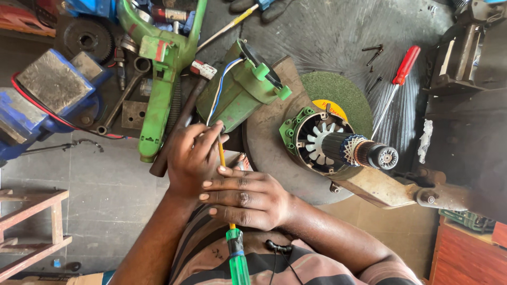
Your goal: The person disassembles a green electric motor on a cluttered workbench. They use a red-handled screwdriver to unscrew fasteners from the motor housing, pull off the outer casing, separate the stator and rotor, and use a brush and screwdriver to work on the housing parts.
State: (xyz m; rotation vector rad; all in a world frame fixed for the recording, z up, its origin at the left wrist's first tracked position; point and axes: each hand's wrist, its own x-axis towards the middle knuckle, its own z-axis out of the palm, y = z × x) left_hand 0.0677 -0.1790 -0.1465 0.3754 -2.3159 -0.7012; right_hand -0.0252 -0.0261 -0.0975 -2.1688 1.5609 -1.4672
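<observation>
My left hand [191,158] pinches the screwdriver [232,232] shaft near the green housing [237,89]; my right hand [245,199] closes round the shaft nearer me. The motor [338,145] sits right.

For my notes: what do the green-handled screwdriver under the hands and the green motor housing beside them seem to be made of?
Green-handled screwdriver: handle looks like translucent glossy plastic, since light shines through it; the yellow shaft seems coated or painted metal, though that is uncertain. Green motor housing: probably moulded plastic, matte and scuffed, with rounded moulded knobs.
</observation>
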